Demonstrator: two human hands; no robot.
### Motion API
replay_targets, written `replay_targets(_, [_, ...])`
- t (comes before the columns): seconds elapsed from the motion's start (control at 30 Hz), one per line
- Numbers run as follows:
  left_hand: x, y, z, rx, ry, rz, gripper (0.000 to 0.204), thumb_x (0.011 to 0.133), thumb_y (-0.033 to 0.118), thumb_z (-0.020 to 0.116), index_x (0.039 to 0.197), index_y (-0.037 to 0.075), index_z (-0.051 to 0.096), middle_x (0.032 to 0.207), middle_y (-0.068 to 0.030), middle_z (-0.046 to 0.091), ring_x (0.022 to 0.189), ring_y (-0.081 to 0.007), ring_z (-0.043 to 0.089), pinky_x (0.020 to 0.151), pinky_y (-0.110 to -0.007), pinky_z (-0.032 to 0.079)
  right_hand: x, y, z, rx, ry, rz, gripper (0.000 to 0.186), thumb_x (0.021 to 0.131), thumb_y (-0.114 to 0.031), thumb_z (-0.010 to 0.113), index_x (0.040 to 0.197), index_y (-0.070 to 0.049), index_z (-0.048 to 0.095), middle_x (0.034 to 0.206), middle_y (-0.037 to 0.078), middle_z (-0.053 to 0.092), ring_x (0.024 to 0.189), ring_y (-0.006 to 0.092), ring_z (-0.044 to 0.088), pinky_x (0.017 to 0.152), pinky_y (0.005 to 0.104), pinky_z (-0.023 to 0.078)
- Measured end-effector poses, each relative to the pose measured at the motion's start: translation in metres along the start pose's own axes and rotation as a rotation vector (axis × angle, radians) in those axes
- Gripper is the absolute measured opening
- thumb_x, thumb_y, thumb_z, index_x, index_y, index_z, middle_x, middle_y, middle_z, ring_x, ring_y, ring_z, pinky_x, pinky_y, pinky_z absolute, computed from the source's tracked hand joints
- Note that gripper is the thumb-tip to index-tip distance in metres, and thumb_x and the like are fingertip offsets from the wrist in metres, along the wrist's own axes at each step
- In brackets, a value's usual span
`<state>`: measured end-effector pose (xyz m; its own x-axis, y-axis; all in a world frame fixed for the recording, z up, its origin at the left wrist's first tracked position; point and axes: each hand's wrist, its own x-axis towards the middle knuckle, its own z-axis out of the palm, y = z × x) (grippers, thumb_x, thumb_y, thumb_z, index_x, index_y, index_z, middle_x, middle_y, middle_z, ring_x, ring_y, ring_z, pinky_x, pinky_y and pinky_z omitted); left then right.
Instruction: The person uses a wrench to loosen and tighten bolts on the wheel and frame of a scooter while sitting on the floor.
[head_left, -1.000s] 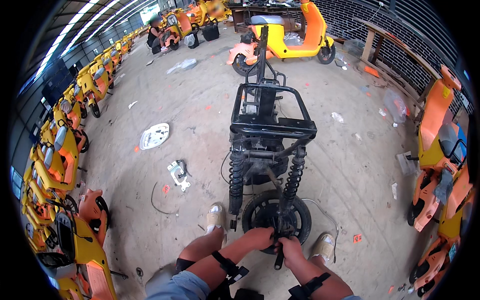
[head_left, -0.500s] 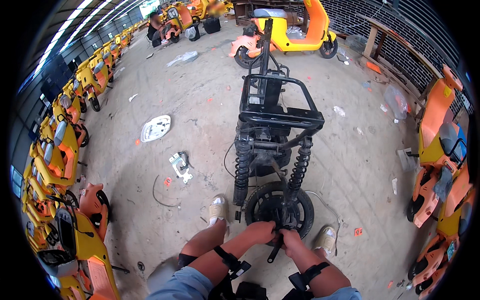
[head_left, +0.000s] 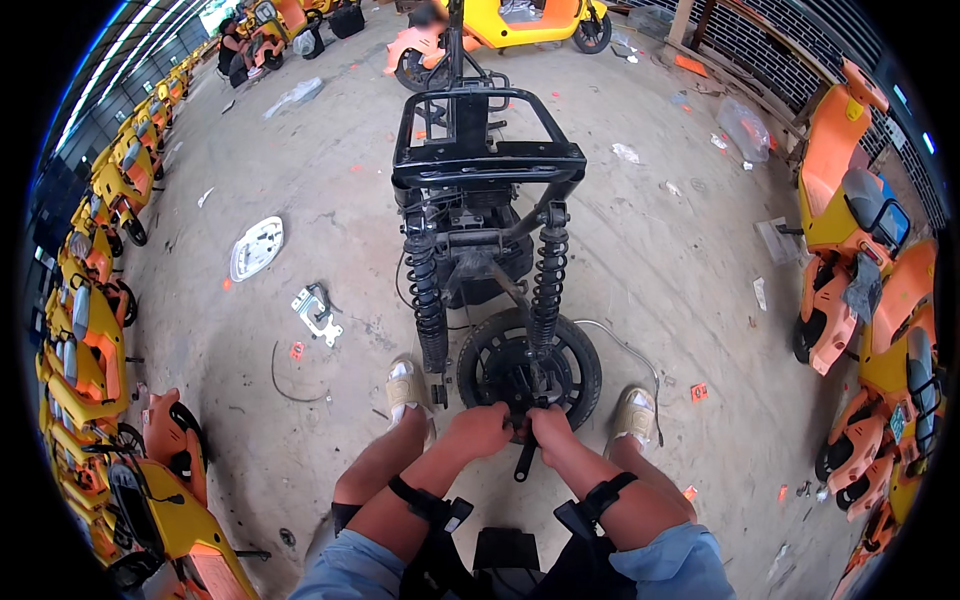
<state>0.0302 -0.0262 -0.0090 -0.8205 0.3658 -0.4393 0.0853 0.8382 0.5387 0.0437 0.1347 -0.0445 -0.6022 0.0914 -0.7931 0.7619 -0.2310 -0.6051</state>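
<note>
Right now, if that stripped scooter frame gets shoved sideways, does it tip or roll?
Probably tips: the stripped scooter frame stands upright on a narrow rear wheel, and no stand shows. Likely heavy and stiff, being steel tube with twin shock absorbers. Both hands, left and right, at the wheel may steady it.

Dusty concrete floor (head_left: 650,260), orange-yellow scooters (head_left: 100,330) lining both sides, brick wall (head_left: 800,50)

A black frame (head_left: 487,160) and black wheel (head_left: 530,365) are seen on grey concrete floor (head_left: 330,180). Orange and yellow scooters (head_left: 95,340) are lined along the side. A white panel (head_left: 256,247) is seen, and beige shoes (head_left: 405,385).
</note>
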Motion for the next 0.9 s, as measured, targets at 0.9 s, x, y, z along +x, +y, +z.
replay_targets(0.9, [0.079,0.042,-0.061,-1.303,0.2,-0.24,0.026,0.1,0.021,0.047,0.112,0.004,0.061,0.083,-0.0053,0.057,0.056,-0.0113,0.047,0.047,-0.024,0.031,-0.068,-0.128,-0.021,-1.0,-0.152,-0.447,0.034,0.091,-0.022,0.053,0.108,0.006,0.047,0.089,0.028,0.067,0.084,0.045,0.067,0.076,0.0527,0.052])
